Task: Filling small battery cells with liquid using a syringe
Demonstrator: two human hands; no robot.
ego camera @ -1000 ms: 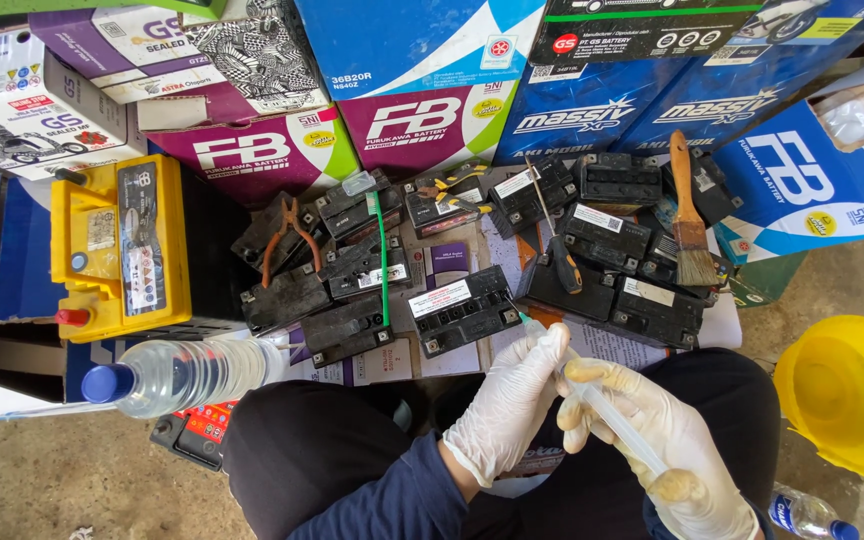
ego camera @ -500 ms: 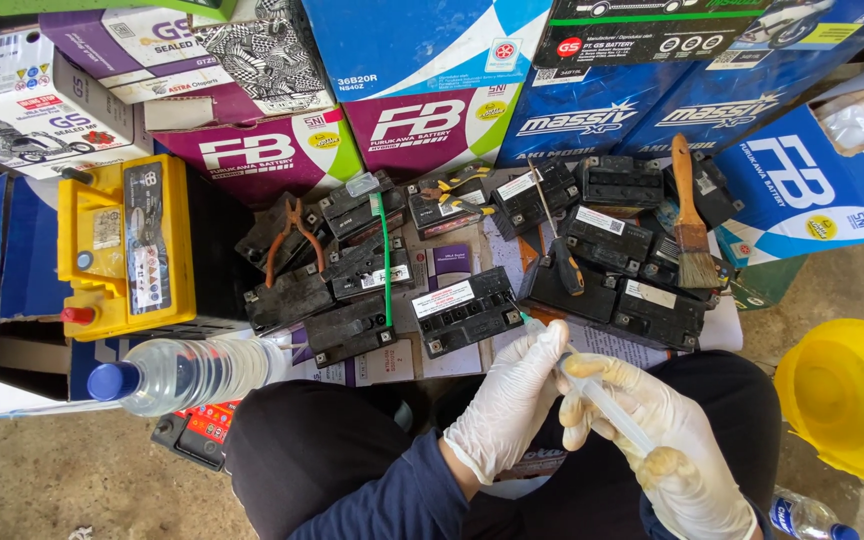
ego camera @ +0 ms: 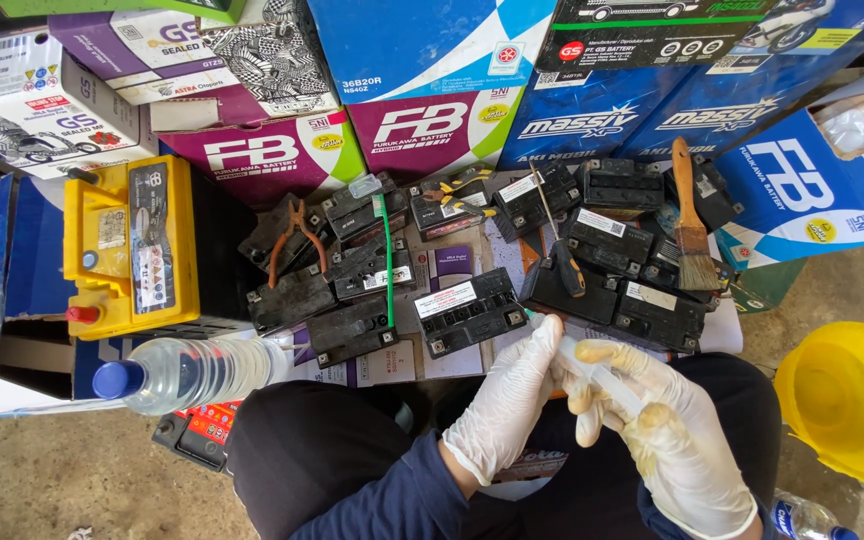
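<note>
Both my hands wear white gloves and meet over my lap. My right hand (ego camera: 667, 420) grips the barrel of a clear plastic syringe (ego camera: 607, 372). My left hand (ego camera: 512, 400) pinches the syringe's front end, close to its needle tip. Just beyond the tip lies a small black battery (ego camera: 470, 312) with a white label. Several more small black batteries (ego camera: 607, 262) lie side by side on the floor in front of my knees.
A clear bottle with a blue cap (ego camera: 187, 372) lies at my left knee. A yellow-topped battery (ego camera: 132, 245) stands at left. Orange-handled pliers (ego camera: 297, 240), a screwdriver (ego camera: 560, 258), a paintbrush (ego camera: 692, 235) rest on the batteries. A yellow funnel (ego camera: 847, 400) sits right; cardboard boxes (ego camera: 432, 130) line the back.
My hands have shifted very slightly on the syringe; its tip stays near the labelled battery. Nothing else has moved.
</note>
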